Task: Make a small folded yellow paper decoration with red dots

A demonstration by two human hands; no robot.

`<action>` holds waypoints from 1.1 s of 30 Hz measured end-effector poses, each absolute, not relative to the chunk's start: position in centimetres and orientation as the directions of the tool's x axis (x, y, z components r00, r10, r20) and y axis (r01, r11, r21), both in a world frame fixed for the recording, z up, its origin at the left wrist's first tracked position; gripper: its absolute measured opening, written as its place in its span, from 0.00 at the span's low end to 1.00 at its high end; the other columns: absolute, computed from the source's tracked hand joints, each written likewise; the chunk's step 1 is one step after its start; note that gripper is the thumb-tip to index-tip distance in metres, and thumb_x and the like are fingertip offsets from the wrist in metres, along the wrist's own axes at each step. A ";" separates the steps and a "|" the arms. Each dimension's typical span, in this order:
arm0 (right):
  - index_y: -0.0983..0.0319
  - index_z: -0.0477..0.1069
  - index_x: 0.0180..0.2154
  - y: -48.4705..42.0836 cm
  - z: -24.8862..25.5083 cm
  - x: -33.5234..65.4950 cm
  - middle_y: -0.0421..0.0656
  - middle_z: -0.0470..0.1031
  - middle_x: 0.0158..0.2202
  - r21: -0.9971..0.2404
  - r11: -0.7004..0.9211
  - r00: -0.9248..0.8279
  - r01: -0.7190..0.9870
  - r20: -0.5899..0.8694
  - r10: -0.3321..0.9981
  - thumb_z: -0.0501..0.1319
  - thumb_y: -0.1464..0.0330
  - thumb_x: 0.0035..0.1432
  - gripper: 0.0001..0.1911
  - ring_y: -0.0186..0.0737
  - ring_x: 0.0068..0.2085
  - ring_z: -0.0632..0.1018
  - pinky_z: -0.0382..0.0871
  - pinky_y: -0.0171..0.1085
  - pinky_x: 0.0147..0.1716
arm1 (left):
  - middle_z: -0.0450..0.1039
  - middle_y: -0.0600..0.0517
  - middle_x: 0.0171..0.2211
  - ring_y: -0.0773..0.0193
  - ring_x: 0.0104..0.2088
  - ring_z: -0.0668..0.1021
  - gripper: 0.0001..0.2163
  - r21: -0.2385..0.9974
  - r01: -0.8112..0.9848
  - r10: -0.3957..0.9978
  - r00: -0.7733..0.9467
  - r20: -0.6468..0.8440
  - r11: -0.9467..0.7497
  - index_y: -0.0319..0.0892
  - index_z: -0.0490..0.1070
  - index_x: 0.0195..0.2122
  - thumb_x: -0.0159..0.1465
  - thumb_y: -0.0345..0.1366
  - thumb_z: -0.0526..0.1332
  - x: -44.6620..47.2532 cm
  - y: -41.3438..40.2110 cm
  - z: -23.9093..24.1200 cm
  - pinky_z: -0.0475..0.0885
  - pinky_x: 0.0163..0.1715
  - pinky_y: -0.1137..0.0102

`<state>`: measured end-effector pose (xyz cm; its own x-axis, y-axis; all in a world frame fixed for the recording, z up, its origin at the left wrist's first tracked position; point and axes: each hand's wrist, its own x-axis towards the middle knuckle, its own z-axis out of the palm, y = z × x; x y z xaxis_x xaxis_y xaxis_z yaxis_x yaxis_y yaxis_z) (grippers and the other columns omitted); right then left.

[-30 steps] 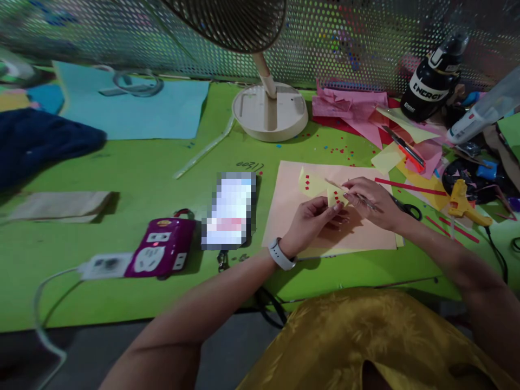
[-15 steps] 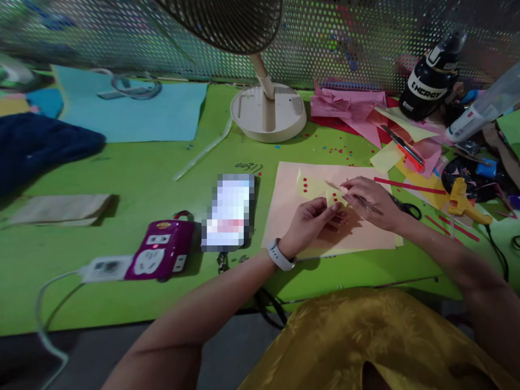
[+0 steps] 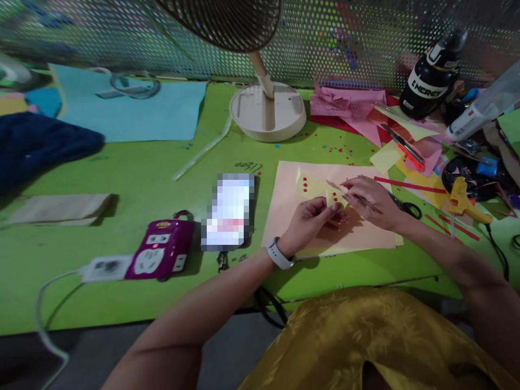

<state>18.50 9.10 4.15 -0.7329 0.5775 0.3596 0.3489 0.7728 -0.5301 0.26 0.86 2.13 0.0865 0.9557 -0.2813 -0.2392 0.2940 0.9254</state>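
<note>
My left hand (image 3: 311, 221) pinches a small yellow paper piece (image 3: 330, 196) bearing tiny red squares. Between the fingers of my right hand (image 3: 368, 201) is a slim pointed tool (image 3: 371, 207), its exact kind too small to make out; its tip is close to that paper. Behind them, a second yellow paper (image 3: 311, 186) with a column of red squares lies on a peach sheet (image 3: 284, 216). Both hands are over the peach sheet. My left fingers partly hide what is under the held piece.
Black-handled scissors (image 3: 413, 210), red strips (image 3: 410, 185), an orange cutter knife (image 3: 410, 156) and a yellow glue gun (image 3: 459, 197) lie right. A phone (image 3: 229, 211) and purple power socket (image 3: 162, 249) are left. The fan base (image 3: 268, 116) and black bottle (image 3: 426, 86) stand behind.
Almost nothing differs. My hands keep the same hold, with the tool tip still by the yellow paper; the whole view has shifted very slightly.
</note>
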 end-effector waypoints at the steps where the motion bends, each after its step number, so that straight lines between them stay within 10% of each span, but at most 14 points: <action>1: 0.60 0.72 0.39 9.1 4.2 18.5 0.49 0.77 0.46 -0.534 0.770 -0.732 0.349 0.358 0.580 0.51 0.62 0.69 0.13 0.45 0.49 0.76 0.71 0.47 0.49 | 0.82 0.47 0.29 0.61 0.29 0.83 0.20 0.926 -0.240 0.957 0.088 -0.278 0.291 0.38 0.75 0.32 0.54 0.52 0.70 0.2 0.9 2.1 0.81 0.31 0.69; 33: 0.60 0.74 0.38 8.8 3.4 18.1 0.47 0.79 0.43 -0.562 0.764 -0.710 0.316 0.394 0.584 0.52 0.61 0.68 0.14 0.42 0.48 0.78 0.73 0.46 0.48 | 0.80 0.49 0.26 0.60 0.28 0.82 0.20 0.943 -0.191 0.962 0.045 -0.269 0.273 0.40 0.71 0.25 0.54 0.53 0.70 0.1 0.7 2.4 0.80 0.33 0.66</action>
<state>18.09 8.83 3.43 -0.7098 0.5837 0.3943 0.3164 0.7643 -0.5620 0.14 0.65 2.36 0.0446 0.9620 -0.2694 -0.1905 0.2730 0.9430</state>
